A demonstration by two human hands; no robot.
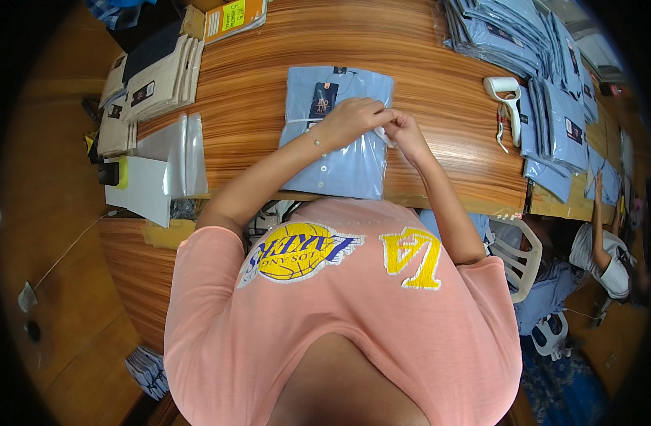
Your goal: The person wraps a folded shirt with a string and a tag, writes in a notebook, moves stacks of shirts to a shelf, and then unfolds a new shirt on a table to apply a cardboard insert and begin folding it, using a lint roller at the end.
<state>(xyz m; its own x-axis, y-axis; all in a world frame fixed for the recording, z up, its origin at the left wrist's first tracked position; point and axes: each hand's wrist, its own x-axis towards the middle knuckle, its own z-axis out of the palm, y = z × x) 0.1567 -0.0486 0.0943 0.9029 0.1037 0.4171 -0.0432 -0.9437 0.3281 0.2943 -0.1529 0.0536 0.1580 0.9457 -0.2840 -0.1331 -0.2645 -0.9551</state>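
Shirt: a folded light-blue button-front shirt (339, 167), lying flat on the wood-grain counter (243, 96) right in front of the person.
Wrapping: clear plastic film (372, 182) gleams over it; a dark hang tag (323, 99) sits near the collar.
White strip: a narrow band (295, 121) runs crosswise over the bundle, passing beneath the left hand.
Left hand: (349, 121) reaches across the shirt to its right side, fingers bent and drawn together.
Right hand: (407, 133) meets it there, fingers curled; whether either pinches the strip's end, I can't tell from here.
Done, by the look of it: folding, tagging and covering in plastic.
Left, as I judge it: the strip, which seems unsettled at that edge.
Right side: stacked blue shirts (564, 122) beside a white lint roller (501, 86).
Left side: beige garments (159, 84), clear plastic sleeves (195, 155).
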